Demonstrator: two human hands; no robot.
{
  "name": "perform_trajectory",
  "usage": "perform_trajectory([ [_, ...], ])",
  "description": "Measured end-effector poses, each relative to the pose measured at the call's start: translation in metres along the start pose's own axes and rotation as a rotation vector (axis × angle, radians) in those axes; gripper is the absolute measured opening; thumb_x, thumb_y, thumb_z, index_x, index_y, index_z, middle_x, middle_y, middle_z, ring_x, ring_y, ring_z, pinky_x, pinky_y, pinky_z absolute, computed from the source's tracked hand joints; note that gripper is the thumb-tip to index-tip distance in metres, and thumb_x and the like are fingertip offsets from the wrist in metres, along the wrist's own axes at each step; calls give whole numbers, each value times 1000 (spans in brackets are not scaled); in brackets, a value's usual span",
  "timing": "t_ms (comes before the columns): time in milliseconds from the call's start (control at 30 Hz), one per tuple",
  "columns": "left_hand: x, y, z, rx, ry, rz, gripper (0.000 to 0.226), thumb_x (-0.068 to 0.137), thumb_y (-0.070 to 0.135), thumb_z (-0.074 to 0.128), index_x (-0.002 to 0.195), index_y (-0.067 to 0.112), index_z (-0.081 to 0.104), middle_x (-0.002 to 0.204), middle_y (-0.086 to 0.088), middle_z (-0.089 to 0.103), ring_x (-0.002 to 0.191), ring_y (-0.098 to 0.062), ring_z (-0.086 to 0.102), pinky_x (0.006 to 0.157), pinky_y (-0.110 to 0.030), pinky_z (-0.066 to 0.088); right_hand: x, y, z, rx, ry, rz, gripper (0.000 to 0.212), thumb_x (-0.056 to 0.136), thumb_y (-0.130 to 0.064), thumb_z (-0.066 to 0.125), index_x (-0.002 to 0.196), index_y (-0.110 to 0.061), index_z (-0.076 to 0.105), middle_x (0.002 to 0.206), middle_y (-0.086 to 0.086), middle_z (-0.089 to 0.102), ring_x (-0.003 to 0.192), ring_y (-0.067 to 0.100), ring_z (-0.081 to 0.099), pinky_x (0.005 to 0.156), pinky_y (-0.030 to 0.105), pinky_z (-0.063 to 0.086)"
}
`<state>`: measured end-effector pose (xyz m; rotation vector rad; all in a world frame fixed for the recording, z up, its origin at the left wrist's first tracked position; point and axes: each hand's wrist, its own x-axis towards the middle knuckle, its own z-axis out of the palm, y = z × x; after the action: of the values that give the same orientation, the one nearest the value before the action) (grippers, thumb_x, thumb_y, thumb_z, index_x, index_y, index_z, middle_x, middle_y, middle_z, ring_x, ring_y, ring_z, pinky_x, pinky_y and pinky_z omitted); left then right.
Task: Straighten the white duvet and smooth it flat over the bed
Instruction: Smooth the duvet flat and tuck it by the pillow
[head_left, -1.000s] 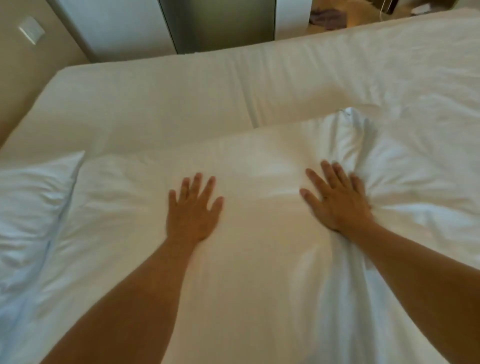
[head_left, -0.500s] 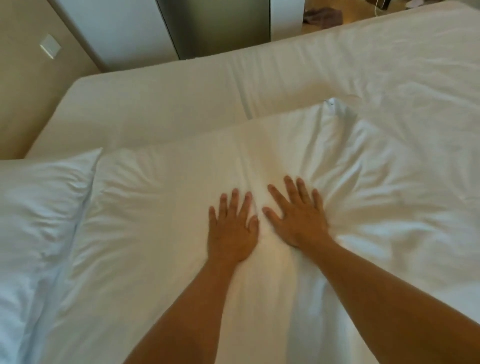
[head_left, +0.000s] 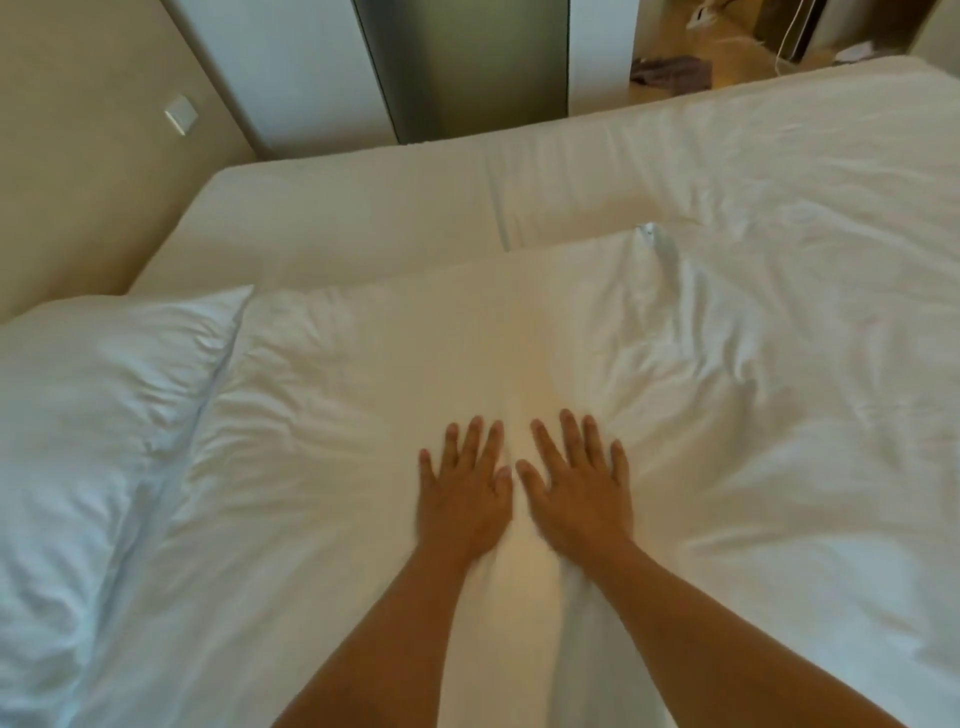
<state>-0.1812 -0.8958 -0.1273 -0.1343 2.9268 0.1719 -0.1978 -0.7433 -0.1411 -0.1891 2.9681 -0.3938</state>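
Observation:
The white duvet (head_left: 753, 415) lies spread over the bed (head_left: 337, 208), creased to the right and along its left side. Its folded top edge runs across the middle, with a small corner tag sticking up at the far right of that edge. My left hand (head_left: 462, 493) and my right hand (head_left: 576, 488) press flat on the duvet side by side, fingers straight and spread, thumbs almost touching. A low ridge of fabric runs between my forearms toward me.
A white pillow (head_left: 88, 441) lies at the left, against the duvet's side. Bare sheet covers the far strip of the mattress. A beige wall with a switch plate (head_left: 182, 115) stands at the far left. Beyond the bed are a door (head_left: 462, 67) and a floor with clutter.
Both hands have slid together from well apart to the middle of the duvet and come closer to me. The view has shifted, and the pillow shows more at the left.

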Motion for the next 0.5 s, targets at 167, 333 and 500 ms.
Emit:
perform_trajectory([
  [167, -24, -94, 23, 146, 139, -16, 60, 94, 55, 19, 153, 39, 17, 160, 6, 17, 147, -21, 19, 115, -53, 16, -1, 76, 8, -184, 177, 0, 63, 92, -70, 25, 150, -45, 25, 161, -5, 19, 149, 18, 13, 118, 48, 12],
  [333, -27, -153, 11, 125, 31, -226, 62, 97, 54, 16, 154, 32, 7, 163, 3, 2, 149, -26, 0, 117, -57, 1, 3, 99, -9, -191, 82, 156, 67, 90, -74, 12, 151, -47, 10, 163, -8, -1, 150, 22, -5, 118, 50, -3],
  [500, -48, -39, 19, 25, 63, 30, 63, 96, 56, 16, 154, 37, -3, 162, 8, -7, 149, -23, -7, 117, -55, 1, -38, 32, -2, -103, 22, 61, 64, 92, -68, 12, 151, -45, 2, 163, -8, -3, 150, 21, -7, 118, 50, -4],
])
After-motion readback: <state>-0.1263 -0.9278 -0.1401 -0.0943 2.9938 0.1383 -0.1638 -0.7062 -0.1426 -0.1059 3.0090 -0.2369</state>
